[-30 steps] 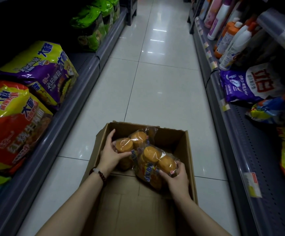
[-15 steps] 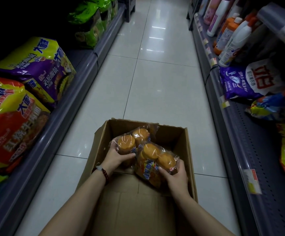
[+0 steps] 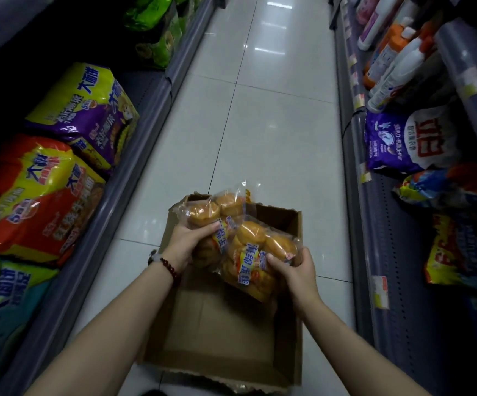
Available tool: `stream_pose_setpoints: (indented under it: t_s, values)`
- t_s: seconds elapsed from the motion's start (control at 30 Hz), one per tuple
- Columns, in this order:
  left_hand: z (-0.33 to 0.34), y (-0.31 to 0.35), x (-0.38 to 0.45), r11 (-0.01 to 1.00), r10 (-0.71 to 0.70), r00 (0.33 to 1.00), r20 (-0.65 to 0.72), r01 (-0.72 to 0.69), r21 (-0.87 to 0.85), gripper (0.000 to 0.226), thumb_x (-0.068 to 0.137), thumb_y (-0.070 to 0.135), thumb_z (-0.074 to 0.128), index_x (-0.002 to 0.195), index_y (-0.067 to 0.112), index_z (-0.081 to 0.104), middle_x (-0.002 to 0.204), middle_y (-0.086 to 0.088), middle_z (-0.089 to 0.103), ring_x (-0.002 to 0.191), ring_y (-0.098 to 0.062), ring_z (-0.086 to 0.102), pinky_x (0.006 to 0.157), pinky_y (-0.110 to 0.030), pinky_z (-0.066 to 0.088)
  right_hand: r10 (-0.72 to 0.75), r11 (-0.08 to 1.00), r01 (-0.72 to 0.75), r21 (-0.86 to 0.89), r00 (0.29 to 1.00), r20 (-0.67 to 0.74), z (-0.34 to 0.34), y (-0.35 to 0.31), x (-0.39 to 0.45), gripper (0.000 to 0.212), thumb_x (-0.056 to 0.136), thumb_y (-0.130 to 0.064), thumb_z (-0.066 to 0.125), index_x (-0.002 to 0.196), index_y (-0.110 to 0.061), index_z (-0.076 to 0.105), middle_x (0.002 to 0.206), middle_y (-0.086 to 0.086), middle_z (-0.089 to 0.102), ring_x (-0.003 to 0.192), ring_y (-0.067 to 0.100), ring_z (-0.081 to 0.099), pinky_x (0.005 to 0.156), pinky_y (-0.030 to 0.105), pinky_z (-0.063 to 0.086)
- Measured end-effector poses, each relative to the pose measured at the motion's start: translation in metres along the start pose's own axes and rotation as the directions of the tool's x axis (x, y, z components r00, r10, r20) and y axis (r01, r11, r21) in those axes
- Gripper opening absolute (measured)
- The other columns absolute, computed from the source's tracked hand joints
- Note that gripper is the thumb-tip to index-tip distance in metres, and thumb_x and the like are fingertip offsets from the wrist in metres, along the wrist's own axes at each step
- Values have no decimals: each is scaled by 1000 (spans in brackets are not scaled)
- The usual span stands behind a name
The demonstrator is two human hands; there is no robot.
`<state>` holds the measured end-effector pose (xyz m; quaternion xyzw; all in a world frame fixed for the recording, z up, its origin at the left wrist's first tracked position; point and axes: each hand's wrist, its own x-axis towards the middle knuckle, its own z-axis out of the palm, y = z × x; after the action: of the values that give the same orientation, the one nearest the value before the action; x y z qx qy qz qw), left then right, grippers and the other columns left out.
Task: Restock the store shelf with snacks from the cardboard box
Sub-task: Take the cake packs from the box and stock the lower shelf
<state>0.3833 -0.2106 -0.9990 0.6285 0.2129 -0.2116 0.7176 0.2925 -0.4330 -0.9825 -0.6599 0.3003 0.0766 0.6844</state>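
Looking down through the head camera, I see my left hand point(image 3: 187, 242) closed around one bun bag point(image 3: 206, 215) and my right hand point(image 3: 296, 270) wrapped on a second bun bag point(image 3: 257, 258), both held above the cardboard box point(image 3: 226, 332). The box floor looks bare (its far corner is hidden behind the bags), so I judge these the last snacks. Shelving remains: neither bag is yet near the left shelf point(image 3: 134, 164).
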Motion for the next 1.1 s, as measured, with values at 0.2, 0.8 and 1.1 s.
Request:
stream_pose_setpoints:
  t_s: [0.2, 0.8, 1.1]
  values:
    - [-11, 114, -103, 991, -97, 989, -109, 86, -102, 65, 61, 25, 85, 120, 14, 61, 112, -8, 70, 103, -25, 67, 94, -45, 53, 41, 997, -46, 57, 996, 76, 7, -143, -75, 45, 79, -12, 75, 120, -15, 55, 109, 4, 69, 97, 20, 68, 65, 22, 58]
    - [-95, 451, -431, 929, 50, 942, -332, -165, -330, 78, 54, 29, 89, 124, 11, 59, 106, -12, 73, 94, -28, 71, 75, -38, 59, -89, 996, 68, 63, 886, 456, 112, -531, -313, 33, 74, -19, 78, 104, -11, 67, 90, 14, 75, 78, 28, 73, 68, 39, 61]
    - [-115, 475, -583, 811, 140, 792, -594, -436, -390, 49, 69, 17, 81, 110, 29, 57, 105, -10, 71, 96, -29, 68, 77, -43, 56, -69, 996, 91, 6, 708, 703, 149, -583, -406, 51, 63, -29, 80, 108, -9, 65, 99, 20, 73, 90, 39, 70, 81, 52, 58]
